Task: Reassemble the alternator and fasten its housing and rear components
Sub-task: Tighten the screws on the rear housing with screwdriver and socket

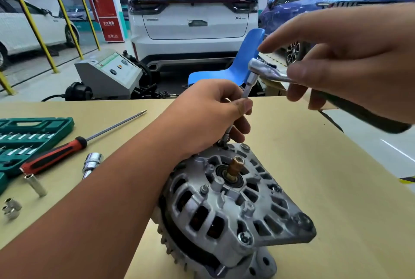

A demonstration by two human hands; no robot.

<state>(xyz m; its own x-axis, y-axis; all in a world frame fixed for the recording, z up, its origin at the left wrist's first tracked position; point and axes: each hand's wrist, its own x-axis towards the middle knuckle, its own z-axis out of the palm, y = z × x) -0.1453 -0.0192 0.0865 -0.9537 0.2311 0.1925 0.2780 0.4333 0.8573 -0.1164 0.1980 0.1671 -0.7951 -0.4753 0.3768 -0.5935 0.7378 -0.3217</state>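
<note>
The left hand (208,117) reaches in from the lower left. Its fingers and thumb are curled round a slim chrome extension bar (247,91), pinching it about midway. The bar runs on below the palm to a small socket (224,140) seated on the far edge of a grey cast-aluminium alternator (224,211); the fastener under the socket is hidden. The alternator lies on a tan wooden tabletop (325,177), under that hand's heel and wrist, with its vented rear housing facing up. A copper-coloured shaft stub (234,165) stands at the housing's centre, just on the near side of the left hand.

Above and to the right of the left hand, the right hand (359,61) grips a chrome ratchet wrench with a dark green handle (269,73). Its lower fingers wrap the handle, while the index finger stretches out over the ratchet head. That head sits on top of the extension bar, just above the left thumb.

Left of the left forearm, a screwdriver with a red-and-black handle (54,155) rests partly on a green plastic socket case (33,126). Closer to the forearm lies a chrome adapter (92,163), then a long silver socket (36,185) and two small sockets (11,208). Beyond both hands stand a blue plastic chair (242,63) and a white car (193,14).
</note>
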